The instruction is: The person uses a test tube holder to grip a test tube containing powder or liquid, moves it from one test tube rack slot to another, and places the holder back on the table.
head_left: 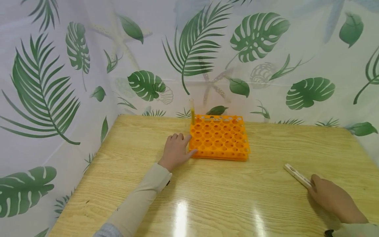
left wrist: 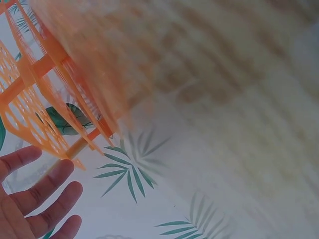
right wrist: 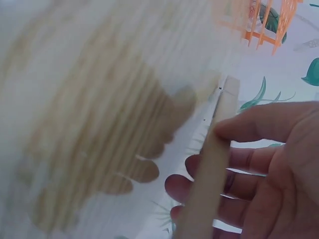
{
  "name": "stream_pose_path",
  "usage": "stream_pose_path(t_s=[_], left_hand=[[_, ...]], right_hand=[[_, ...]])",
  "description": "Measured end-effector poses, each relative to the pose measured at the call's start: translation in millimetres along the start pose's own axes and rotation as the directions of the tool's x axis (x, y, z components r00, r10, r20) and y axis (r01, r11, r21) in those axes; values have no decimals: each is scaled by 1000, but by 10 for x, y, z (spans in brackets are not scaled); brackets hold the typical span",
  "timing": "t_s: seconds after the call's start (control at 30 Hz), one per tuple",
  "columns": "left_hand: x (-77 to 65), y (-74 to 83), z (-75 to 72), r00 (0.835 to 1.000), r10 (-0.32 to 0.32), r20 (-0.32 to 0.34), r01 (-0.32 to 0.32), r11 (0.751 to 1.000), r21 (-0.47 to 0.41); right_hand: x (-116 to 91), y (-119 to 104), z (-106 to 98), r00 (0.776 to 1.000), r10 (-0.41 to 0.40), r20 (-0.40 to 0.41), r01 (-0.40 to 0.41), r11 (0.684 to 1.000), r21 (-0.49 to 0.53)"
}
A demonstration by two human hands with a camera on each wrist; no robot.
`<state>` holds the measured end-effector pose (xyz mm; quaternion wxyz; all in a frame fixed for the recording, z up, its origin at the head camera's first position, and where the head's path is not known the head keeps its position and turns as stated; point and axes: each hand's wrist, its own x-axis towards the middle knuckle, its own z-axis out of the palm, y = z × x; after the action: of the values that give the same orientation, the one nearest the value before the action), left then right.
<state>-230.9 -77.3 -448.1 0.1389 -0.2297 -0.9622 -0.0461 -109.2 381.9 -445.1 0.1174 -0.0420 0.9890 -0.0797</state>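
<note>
1. The left edge of an orange rack [head_left: 219, 154] is met by the left hand [head_left: 176, 149], fingers spread; only light steadying seems called for there.
2. A wooden clamp [head_left: 301, 178] is pinched by the right hand [head_left: 333, 197], best held well back from its tip.
3. Its long axis is slanted forward-left from that hand, roughly rackward.
4. Beyond the left hand, a tube [head_left: 192, 113] is held nearly upright.
</note>
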Motion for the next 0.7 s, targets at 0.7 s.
stream_pose_path(t_s=[0.7], left_hand=[[57,7,34,1000,19,2,-20,996,82]], right_hand=[[-12,-283,-252,975,-26,-221,50,993,105]])
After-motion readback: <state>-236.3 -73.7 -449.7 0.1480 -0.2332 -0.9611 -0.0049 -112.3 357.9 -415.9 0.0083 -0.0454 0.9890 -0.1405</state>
